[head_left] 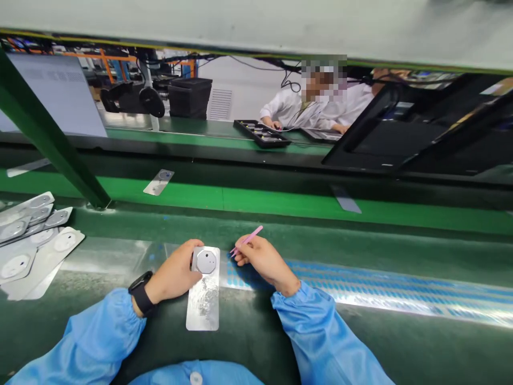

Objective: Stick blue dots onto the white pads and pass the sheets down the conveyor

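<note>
Your blue smock (168,374) lies nearest, along the bottom, its sleeves (100,329) reaching forward over the green bench (160,342). Straight ahead, to the left of the middle, is the silvery panel (203,315), its length running away from you and its round disc (206,262) at the far end. Your left hand (174,275) grips it at the left edge, thumb just below the disc; the other fingers are partly hidden, and I cannot tell whether the panel rests on the bench. Steady it by that edge, with your thumb clear of the disc. Your right hand (262,262) pinches the pink tweezers (253,233), tips slanting down and leftward at the left end of the strip of small blue pieces (360,283). Whether those tips touch or hold a piece is too small to tell. For a clean lift, come in low at one piece's edge, squeeze lightly and peel at a shallow angle, so its neighbours lie flat. Mind your right palm, too: it is over the strip and could snag other pieces.
</note>
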The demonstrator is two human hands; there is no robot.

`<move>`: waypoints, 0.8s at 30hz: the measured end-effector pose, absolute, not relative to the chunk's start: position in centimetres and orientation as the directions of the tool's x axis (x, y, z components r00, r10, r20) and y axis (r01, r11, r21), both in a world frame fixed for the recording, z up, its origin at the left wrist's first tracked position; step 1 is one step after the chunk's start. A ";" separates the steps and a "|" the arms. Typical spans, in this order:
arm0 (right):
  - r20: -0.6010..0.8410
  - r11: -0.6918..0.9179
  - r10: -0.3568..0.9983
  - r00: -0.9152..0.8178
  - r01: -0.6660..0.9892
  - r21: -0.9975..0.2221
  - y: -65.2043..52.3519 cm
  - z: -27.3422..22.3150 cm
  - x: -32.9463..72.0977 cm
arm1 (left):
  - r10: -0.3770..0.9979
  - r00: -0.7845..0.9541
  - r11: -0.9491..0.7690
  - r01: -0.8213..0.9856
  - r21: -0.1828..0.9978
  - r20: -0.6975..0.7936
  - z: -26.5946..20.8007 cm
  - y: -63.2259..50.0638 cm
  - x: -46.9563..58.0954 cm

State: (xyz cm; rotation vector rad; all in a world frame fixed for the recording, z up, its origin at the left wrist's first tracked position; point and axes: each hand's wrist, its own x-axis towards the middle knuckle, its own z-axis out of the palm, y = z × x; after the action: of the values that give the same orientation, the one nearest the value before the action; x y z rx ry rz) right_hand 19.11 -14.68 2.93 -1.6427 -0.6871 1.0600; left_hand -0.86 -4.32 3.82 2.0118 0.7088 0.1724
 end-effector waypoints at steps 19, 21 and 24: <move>-0.309 -0.325 0.753 0.580 -0.080 -0.942 -14.4 1.0 20.0 | 0.432 0.895 -0.732 0.420 0.536 -0.111 2.5 -5.7 -1.1; -0.308 -0.341 0.758 0.574 -0.054 -0.939 -14.3 0.9 20.0 | 0.435 0.894 -0.736 0.421 0.530 -0.106 2.4 -5.7 -1.2; -0.291 -0.358 0.768 0.571 0.007 -0.934 -14.2 0.9 20.0 | 0.441 0.891 -0.736 0.426 0.527 -0.105 2.3 -5.7 -1.2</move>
State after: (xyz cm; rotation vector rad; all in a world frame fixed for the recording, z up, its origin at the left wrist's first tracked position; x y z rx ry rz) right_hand 19.97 -14.24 0.90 -1.7682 -0.6401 0.9186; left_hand -1.15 -5.67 2.31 2.4982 0.6237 0.0355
